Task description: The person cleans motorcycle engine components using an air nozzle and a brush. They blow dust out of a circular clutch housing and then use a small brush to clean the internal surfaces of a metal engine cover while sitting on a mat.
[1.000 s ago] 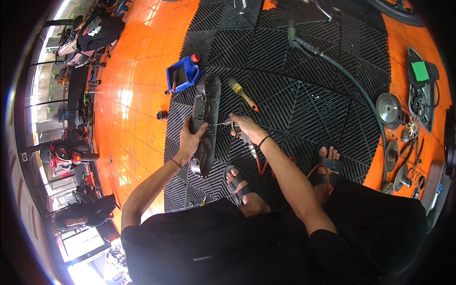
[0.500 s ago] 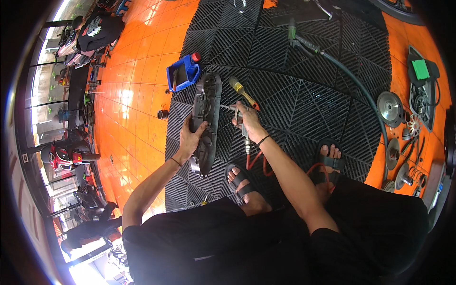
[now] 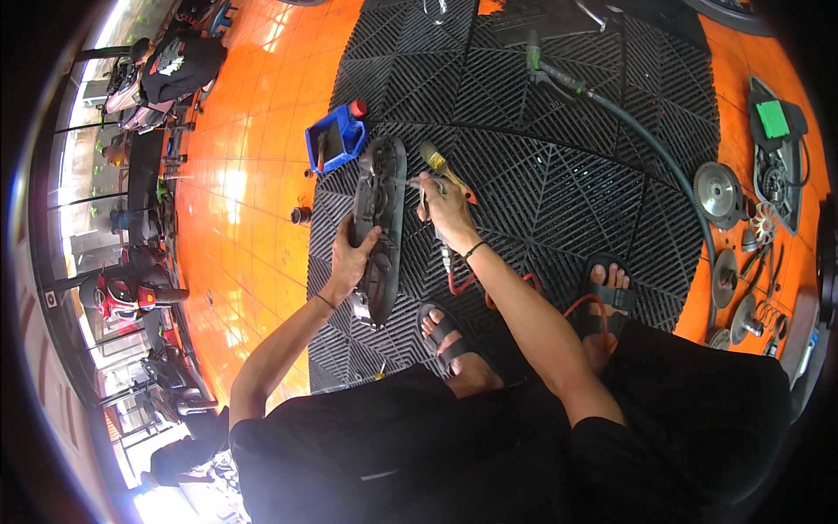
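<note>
A long dark engine side cover point(image 3: 395, 205) stands on the black ribbed mat, its hollow inner side showing. My left hand point(image 3: 351, 259) grips its left edge near the middle, thumb over the inside. To the right of the cover, my right hand point(image 3: 447, 211) is wrapped around an air blow gun point(image 3: 447, 254), whose thin nozzle points left at the cover's upper half. A red air hose point(image 3: 463, 287) runs from the gun's lower end. Just beyond my right hand lies a paintbrush point(image 3: 434, 158) with a yellow band, its handle partly behind the fingers.
A blue bin point(image 3: 351, 137) holding a brush stands beyond the cover. A green-ended hose point(image 3: 646, 131) curves across the mat point(image 3: 559, 192). At right lie a round metal part point(image 3: 717, 194), other loose parts and another cover point(image 3: 790, 188). Motorbikes and people are at far left.
My right hand and the blow gun have shifted slightly up and left, bringing the nozzle farther up along the cover. My left hand keeps its hold.
</note>
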The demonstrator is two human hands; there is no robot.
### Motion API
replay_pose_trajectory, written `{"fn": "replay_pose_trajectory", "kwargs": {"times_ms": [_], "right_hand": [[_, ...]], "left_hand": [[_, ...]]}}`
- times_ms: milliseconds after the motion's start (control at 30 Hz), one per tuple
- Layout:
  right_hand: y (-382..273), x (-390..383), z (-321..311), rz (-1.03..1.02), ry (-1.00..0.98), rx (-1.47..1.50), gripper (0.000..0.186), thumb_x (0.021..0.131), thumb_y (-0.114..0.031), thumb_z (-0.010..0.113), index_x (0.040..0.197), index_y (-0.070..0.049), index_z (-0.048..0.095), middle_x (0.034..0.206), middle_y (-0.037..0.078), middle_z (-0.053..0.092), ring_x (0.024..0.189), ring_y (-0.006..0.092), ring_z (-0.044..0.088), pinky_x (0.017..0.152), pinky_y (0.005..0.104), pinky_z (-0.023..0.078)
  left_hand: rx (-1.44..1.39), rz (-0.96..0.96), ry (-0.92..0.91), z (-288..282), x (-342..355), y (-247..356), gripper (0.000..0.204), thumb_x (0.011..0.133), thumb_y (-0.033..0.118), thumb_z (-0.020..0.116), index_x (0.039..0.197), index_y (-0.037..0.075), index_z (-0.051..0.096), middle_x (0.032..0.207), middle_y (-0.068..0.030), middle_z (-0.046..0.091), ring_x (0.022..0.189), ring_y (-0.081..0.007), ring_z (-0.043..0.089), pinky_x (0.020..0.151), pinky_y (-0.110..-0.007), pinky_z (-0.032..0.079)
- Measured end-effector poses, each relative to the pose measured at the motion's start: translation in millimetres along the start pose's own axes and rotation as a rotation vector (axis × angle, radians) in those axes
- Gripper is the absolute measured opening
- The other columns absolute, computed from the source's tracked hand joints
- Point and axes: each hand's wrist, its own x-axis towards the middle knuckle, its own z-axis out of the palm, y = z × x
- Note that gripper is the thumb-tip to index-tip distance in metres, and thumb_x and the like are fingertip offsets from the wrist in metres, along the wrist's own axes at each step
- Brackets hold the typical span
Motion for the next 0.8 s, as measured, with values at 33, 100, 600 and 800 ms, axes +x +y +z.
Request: {"fn": "replay_pose_trajectory", "kwargs": {"times_ms": [33,100,600,800], "right_hand": [[-3,0,3,-0.024,0.073,0.022,0.053,0.109,-0.048,0.049,0.087,-0.003,0.065,0.057,0.004,0.059,0.052,0.0141,0.060,0.055,0.0331,0.047],[-6,4,3,-0.079,0.119,0.032,0.052,0.110,-0.047,0.049,0.088,-0.002,0.066,0.057,0.004,0.059,0.052,0.0144,0.060,0.055,0.0334,0.047],[-16,5,-2,-0.075,0.032,-0.172,0.044,0.110,-0.039,0.053,0.097,0.000,0.068,0.061,0.000,0.056,0.051,0.0105,0.056,0.052,0.0288,0.043],[-3,9,-6,0.034,-0.197,-0.291,0.045,0.109,-0.041,0.055,0.103,0.001,0.072,0.061,-0.001,0.049,0.054,0.0101,0.056,0.055,0.0294,0.044]], "left_hand": [[0.006,0.000,-0.002,0,0,0,0.081,0.092,0.042,0.079,0.144,-0.011,0.047,0.123,-0.0235,0.070,0.109,-0.0255,0.068,0.098,-0.036,0.053],[0.014,0.003,-0.005,0,0,3,0.081,0.092,0.042,0.079,0.144,-0.011,0.047,0.122,-0.0233,0.070,0.108,-0.0257,0.069,0.097,-0.037,0.054],[0.112,-0.093,0.013,3,-7,6,0.094,0.086,0.055,0.078,0.146,-0.010,0.045,0.124,-0.0303,0.067,0.113,-0.0354,0.069,0.099,-0.041,0.054],[0.196,-0.064,0.046,4,-6,22,0.095,0.086,0.055,0.078,0.147,-0.010,0.044,0.130,-0.0316,0.064,0.118,-0.0385,0.067,0.101,-0.042,0.053]]}}
